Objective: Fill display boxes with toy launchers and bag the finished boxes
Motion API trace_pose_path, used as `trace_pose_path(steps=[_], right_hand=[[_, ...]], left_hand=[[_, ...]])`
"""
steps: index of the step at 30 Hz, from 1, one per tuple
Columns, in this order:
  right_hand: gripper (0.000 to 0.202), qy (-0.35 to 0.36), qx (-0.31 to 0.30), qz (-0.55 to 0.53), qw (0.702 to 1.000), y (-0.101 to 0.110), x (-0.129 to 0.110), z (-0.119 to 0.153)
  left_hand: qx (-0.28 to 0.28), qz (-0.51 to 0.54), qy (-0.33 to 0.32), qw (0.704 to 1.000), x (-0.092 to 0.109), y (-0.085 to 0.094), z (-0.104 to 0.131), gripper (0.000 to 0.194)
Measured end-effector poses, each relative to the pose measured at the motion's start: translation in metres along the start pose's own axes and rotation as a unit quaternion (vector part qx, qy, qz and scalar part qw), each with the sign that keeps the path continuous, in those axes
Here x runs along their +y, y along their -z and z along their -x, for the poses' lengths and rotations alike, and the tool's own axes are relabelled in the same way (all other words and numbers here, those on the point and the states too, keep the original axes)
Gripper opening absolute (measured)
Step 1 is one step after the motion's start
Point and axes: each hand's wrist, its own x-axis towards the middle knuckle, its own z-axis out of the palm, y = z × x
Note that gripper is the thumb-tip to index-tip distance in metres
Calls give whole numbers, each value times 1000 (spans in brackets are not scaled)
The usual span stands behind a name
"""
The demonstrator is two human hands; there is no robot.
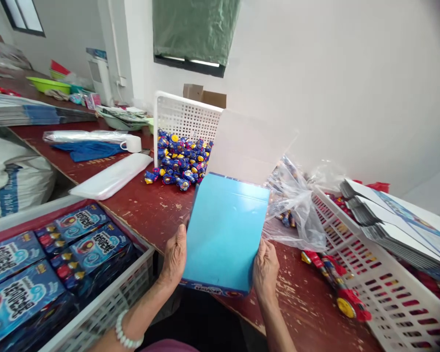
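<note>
A light blue cardboard box [227, 230] with a pale raised flap at its far end is held over the table's front edge. My left hand [176, 256] grips its left side, and my right hand [266, 269] grips the right side. Printed dark blue edging shows along the near side. Behind the box, small blue and yellow toys [183, 161] spill from a tipped white basket [188, 112]. To the right lies a clear plastic bag [300, 220] with more small toys inside.
At lower left, a crate [132, 283] holds packed blue boxes [12, 303]. On the right, a white basket [381, 293] bears stacked flat cardboard [399, 215], beside a red toy [348, 293]. Plastic sleeves [113, 176] and a white cup [132, 143] lie on the red table [132, 210].
</note>
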Motion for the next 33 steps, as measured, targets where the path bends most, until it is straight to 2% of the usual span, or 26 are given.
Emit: trace_pose_path(steps=[6,8,10,13,14,16,18,19,20,22,25,27,30,33], right_hand=[[54,10,-4,85,996,-3,-2,-4],[47,25,-10,153,988,-2,-4,-5],[40,88,-27,264,960,3,-5,-7],[34,194,-57,389,899,14,-10,-16],[33,208,-49,390,896,17,-13,-20],[37,230,14,350,908,21,-22,-32],[44,276,78,269,920,21,-34,-49],[46,305,86,231,920,19,-40,-58],[47,331,69,206,918,16,-47,-67],[52,341,-13,173,924,8,-57,-84],[53,268,-153,100,946,-2,-62,-100],[49,229,-209,56,949,-5,-60,-105],[55,200,-238,35,950,-6,-53,-108],[62,173,-235,59,955,-9,-44,-108]], left_hand=[[-33,-22,-40,998,-3,0,1,64],[-46,-53,-37,997,-5,1,-1,63],[-53,-77,-17,995,-5,3,-4,62],[-56,-91,0,994,-3,4,-8,61],[-57,-96,1,994,-2,4,-9,61],[-61,-102,-5,993,-1,4,-10,60],[-65,-103,-15,992,-1,4,-9,57],[-67,-103,-22,992,-1,5,-9,56],[-68,-102,-27,992,-1,5,-8,55],[-70,-100,-31,992,0,6,-7,55],[-81,-60,-19,995,1,8,-4,57],[-94,-11,-8,995,2,10,-2,58],[-99,13,-8,995,2,12,-2,58],[-60,-100,-74,990,-6,9,-6,54]])
